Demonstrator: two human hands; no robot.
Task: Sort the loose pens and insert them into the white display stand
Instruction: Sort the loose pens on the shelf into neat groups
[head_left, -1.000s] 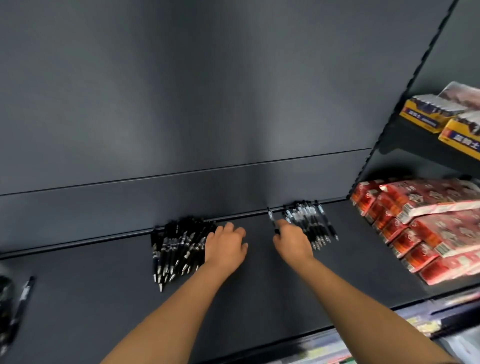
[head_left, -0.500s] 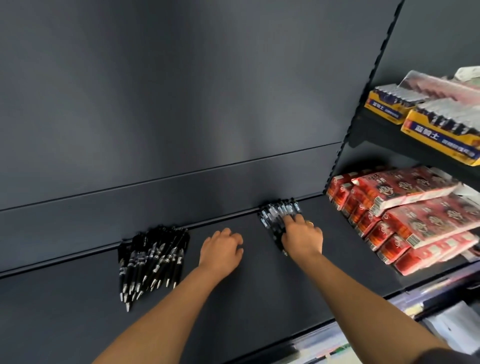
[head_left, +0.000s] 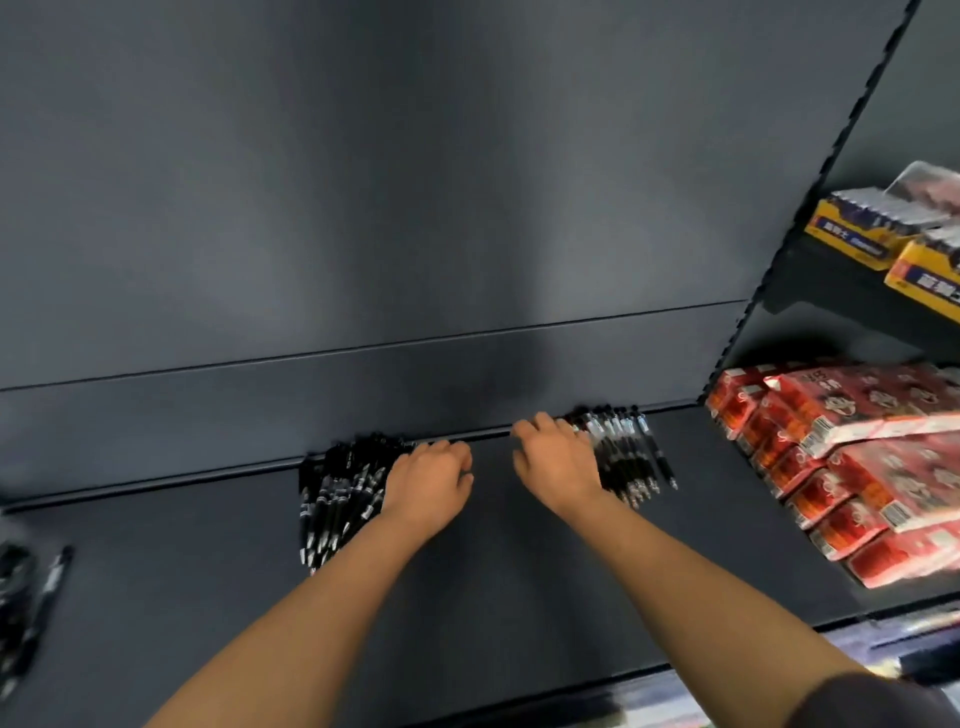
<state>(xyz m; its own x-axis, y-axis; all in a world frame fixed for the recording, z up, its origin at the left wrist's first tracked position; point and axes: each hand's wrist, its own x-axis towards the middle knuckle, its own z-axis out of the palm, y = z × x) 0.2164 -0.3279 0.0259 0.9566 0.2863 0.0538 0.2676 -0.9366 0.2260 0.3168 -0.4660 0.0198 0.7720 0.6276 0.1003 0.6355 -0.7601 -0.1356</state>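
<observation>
- Dark grey back panel (head_left: 363, 208) fills most of the head view; we see no white display stand anywhere in the frame.
- Below the panel runs the dark shelf (head_left: 493, 597), on which all the loose pens lie.
- On the right, stacked red packs (head_left: 857, 467) sit on the adjoining shelf, with yellow boxes (head_left: 857, 234) on the level above. Both stand apart from the pens.
- We note two heaps against the far edge of the shelf: the left pile of pens (head_left: 337, 493) and the right pile of pens (head_left: 628, 452), with bare shelf between them.
- In both piles the long axes run far to near, with the silver tips toward the near edge. The left pile fans slightly near-left, the right pile near-right.
- The left hand (head_left: 428, 480) rests at the right edge of the left pile, knuckles up and fingers curled under. We cannot tell whether it grips a pen.
- The right hand (head_left: 558, 462) lies over the left edge of the right pile with its fingers bent down onto the barrels. Any grasp is hidden beneath the palm.
- Each hand is touching its own pile, so neither needs to cross over. In our judgement the next move is a gathering grip across the barrels.
- A few stray pens (head_left: 52, 571) lie at the far left, blurred and well apart from both hands.
</observation>
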